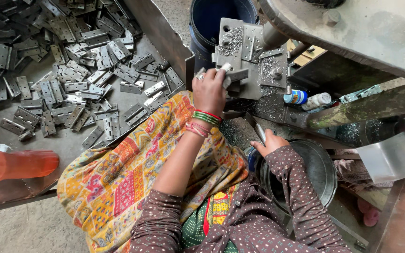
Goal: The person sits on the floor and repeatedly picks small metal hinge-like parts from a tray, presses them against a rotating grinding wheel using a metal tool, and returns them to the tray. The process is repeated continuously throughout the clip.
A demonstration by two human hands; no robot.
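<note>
To my left the hinges (66,70) lay heaped on the floor, flat grey plates piled loosely, with an orange thing (17,165) nearer me at the edge. My left hand (209,91) was up at the jig (247,58) of the machine, fingers closed on a hinge (235,75) and pressing it flat against the plate, where metal shavings (231,41) had gathered. Behind the jig stood a blue bucket (209,18). My right hand (269,143) rested lower, on the rim of a round metal pan (322,171), fingers curled loosely and gripping nothing that I could make out. I judged I was seating the piece for working. The next move called for the hinge to sit square and my fingers to be clear of the tool.
</note>
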